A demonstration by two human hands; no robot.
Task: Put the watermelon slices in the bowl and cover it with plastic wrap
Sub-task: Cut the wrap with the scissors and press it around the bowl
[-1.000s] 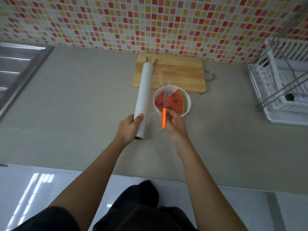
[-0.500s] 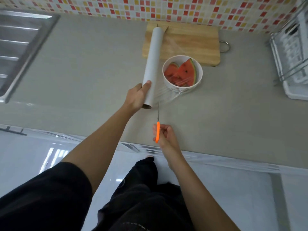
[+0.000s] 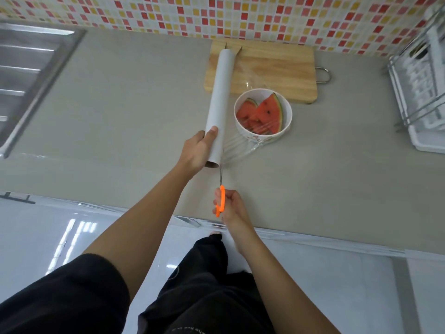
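Note:
A white bowl (image 3: 286,126) holds two or three watermelon slices (image 3: 268,113) on the grey counter. Clear plastic wrap (image 3: 243,145) stretches from the bowl's near rim back to a long white roll (image 3: 220,97). My left hand (image 3: 196,153) grips the near end of that roll. My right hand (image 3: 231,206) holds orange-handled scissors (image 3: 221,189) near the counter's front edge. Their blades point away from me and reach the wrap just beside the roll's near end.
A wooden cutting board (image 3: 277,68) lies behind the bowl against the tiled wall; the roll's far end rests over it. A steel sink (image 3: 26,75) is at the left. A white dish rack (image 3: 423,92) stands at the right.
My right hand pulled the scissors back from over the bowl toward the counter's front edge, then edged the blades forward to the wrap. The view shifted; the left hand kept hold of the roll.

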